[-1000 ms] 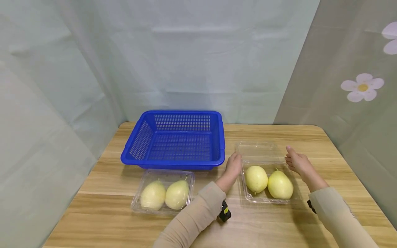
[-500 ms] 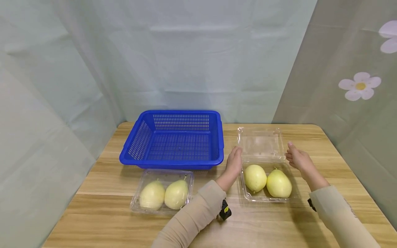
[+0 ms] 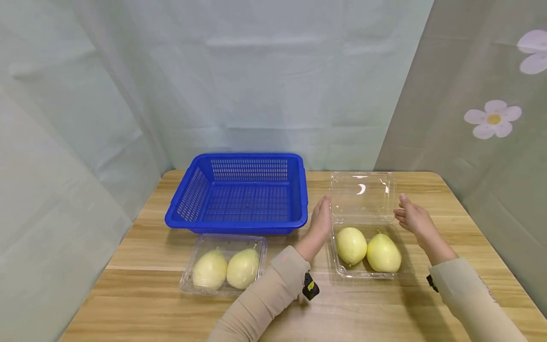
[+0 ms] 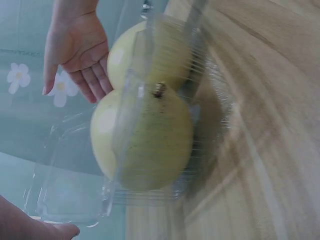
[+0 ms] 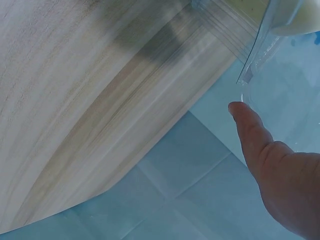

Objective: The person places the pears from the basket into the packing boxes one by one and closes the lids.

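A clear plastic clamshell box stands at the right with two pale yellow pears in its base. Its hinged lid is raised at the back, and its far edge overlaps the curtain in the head view. My left hand is at the lid's left side, fingers extended along the edge. At the opposite side, my right hand has its thumb up and palm turned inward, fingers fairly straight. In the left wrist view, the right hand's palm faces the camera beside the pears.
A blue plastic basket with slotted walls stands at the back left. In front of it lies a second clear clamshell, closed over two pears. Curtains hang behind the wooden table.
The box's lid has swung up from lying low at the back to a more upright stance. Both hands have shifted slightly up along its sides; the pears stay in place.
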A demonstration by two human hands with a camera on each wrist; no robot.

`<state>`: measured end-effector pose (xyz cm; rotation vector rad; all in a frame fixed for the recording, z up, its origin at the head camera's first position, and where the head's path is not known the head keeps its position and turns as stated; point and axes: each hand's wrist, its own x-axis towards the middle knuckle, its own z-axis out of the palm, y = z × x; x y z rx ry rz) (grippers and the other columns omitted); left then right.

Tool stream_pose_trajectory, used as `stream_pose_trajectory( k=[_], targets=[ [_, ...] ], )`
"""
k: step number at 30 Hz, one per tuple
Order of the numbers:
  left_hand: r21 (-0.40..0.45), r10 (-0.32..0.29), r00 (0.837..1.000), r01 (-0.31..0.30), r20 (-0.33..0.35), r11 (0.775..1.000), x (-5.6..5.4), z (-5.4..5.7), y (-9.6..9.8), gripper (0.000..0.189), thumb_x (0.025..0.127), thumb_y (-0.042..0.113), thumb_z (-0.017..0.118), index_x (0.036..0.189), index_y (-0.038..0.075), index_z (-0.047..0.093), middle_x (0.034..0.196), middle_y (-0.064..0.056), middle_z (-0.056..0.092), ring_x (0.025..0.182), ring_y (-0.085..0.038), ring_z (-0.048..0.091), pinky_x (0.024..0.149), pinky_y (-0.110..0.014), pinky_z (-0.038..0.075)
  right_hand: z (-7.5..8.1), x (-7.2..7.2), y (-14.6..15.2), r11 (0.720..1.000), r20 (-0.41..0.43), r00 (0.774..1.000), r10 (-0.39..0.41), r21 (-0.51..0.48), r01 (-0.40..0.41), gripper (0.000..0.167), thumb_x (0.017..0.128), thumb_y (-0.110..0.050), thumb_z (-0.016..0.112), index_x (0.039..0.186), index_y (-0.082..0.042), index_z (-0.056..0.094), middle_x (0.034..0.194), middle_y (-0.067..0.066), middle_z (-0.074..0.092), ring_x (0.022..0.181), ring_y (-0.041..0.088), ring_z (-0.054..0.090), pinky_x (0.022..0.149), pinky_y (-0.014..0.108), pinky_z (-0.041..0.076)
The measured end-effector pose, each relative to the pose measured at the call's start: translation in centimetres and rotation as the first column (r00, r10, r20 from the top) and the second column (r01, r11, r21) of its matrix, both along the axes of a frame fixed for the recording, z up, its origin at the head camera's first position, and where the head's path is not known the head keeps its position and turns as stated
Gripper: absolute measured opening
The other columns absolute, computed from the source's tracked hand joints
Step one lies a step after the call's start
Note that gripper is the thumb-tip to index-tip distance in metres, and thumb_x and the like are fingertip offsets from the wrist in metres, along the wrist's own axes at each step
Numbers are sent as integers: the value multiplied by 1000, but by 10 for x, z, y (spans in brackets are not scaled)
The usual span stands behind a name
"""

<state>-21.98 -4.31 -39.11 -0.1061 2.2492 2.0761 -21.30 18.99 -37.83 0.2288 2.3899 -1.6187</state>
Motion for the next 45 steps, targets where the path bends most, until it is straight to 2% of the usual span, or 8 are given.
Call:
stream_pose_trajectory(
  k=[10,15,19,22,28,31,37,45],
  targets=[
    [38,-31,1000,30,5,999,0,13,-5,59,101,40,26,142,1,41,147,-17,41,137,-33,36,115,-44,26,4,3,0,999,-90,996,-28,-19,26,86,98,-54,5,143,19,9,142,40,24,132,49,29,107,49,30],
    [47,-57,998,58,-14,997,1,23,-6,61,101,43,24,143,1,39,147,-15,41,137,-31,35,115,-43,26,7,4,0,998,-162,985,-60,-5,60,82,99,-50,6,142,19,13,140,39,30,129,47,33,96,25,46],
    [41,-65,998,66,-17,997,1,30,-7,61,102,43,24,141,0,42,145,-15,43,137,-30,37,114,-42,28,9,7,0,995,-227,970,-90,11,94,78,101,-46,7,141,19,20,137,38,35,121,25,53,80,8,47],
    [41,-60,998,61,-26,997,-1,36,-8,61,102,42,24,138,-1,45,143,-16,46,135,-30,40,113,-40,30,10,9,-1,993,-270,956,-111,11,119,76,101,-45,9,140,19,24,136,39,37,109,6,58,78,6,47],
    [97,-102,994,104,-30,990,-4,46,-11,61,103,40,24,139,-6,40,144,-19,42,136,-30,38,114,-37,28,10,12,-6,984,-339,924,-177,-64,165,73,103,-42,14,137,20,30,133,42,38,84,-17,51,77,5,46],
    [93,-109,994,112,-30,989,-2,49,-12,61,103,40,23,139,-7,40,144,-20,42,136,-30,38,114,-37,28,11,14,-7,981,-360,913,-192,-52,185,71,103,-42,14,137,19,32,133,41,39,90,-14,54,78,6,46],
    [1,-90,995,90,-37,996,7,51,-13,60,102,44,27,139,0,45,143,-17,45,135,-30,40,113,-41,30,13,21,-7,976,-366,911,-191,26,215,70,103,-42,14,137,14,34,133,37,43,117,19,56,84,10,48],
    [-110,-180,982,172,-64,979,22,58,-20,57,103,42,26,139,3,47,143,-16,45,135,-31,39,114,-41,29,14,36,-5,982,-393,908,-143,55,179,69,103,-41,13,138,15,34,134,38,42,109,1,56,85,8,46]
  ],
)
